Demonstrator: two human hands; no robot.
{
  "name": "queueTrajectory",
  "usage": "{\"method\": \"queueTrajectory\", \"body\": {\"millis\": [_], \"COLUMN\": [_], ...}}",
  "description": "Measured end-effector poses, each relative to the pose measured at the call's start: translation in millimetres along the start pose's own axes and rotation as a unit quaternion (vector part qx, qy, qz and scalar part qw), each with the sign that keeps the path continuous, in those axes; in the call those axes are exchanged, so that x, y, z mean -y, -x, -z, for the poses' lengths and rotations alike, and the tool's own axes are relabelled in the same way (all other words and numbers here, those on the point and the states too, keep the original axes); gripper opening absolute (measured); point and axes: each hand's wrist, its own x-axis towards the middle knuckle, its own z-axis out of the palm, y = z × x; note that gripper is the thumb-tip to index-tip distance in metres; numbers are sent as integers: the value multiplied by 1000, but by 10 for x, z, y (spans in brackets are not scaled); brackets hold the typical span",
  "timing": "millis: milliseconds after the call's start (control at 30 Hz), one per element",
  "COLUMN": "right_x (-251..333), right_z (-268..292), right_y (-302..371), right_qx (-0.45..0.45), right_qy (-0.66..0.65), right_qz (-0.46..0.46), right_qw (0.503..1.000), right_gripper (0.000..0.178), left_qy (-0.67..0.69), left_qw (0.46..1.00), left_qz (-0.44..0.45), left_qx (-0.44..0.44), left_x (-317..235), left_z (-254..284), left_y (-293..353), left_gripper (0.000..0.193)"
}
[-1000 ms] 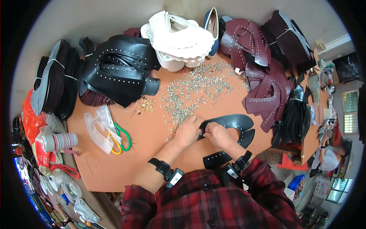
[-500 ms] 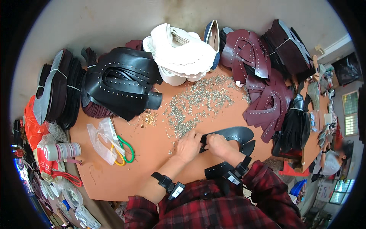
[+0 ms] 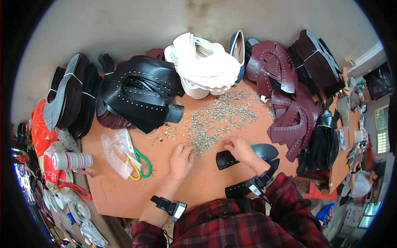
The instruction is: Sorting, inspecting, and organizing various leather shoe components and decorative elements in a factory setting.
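Note:
A spread of small silver metal studs point(image 3: 223, 113) covers the middle of the brown tabletop. At its near left edge rests my left hand point(image 3: 182, 160), fingers curled together; anything between them is too small to make out. My right hand point(image 3: 242, 149) is pinched closed over a curved black leather shoe upper point(image 3: 264, 151). Whatever sits in that pinch cannot be made out. The upper's ends spread on both sides of my right wrist, and its lower strip point(image 3: 237, 190), dotted with studs along the edge, lies near my body.
Scissors with green and yellow handles point(image 3: 144, 163) lie on the left by clear plastic. A black studded leather stack point(image 3: 140, 89), white scalloped pieces point(image 3: 209, 66) and maroon studded uppers point(image 3: 293, 111) line the back. A thread spool point(image 3: 74, 160) stands far left. Another person point(image 3: 364, 182) sits far right.
My left hand has let go of the black upper and moved left to the studs' edge. My right hand has come up off the piece. The whole view has shifted slightly.

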Motion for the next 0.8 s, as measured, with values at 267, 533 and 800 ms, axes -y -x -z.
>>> {"method": "queueTrajectory", "body": {"millis": [267,533,800], "right_x": [203,-44,144], "right_z": [-110,50,31], "right_y": [-348,-419,-647], "right_qx": [-237,-255,-235], "right_qy": [74,127,113], "right_qz": [134,119,198], "right_qw": [959,951,945], "right_gripper": [14,13,9], "left_qy": [-25,-46,-68], "left_qw": [997,995,994], "left_qz": [-57,-85,-83], "left_qx": [-36,-33,-26], "left_x": [55,67,96], "left_z": [52,54,30], "left_y": [98,76,78], "left_gripper": [13,12,15]}}
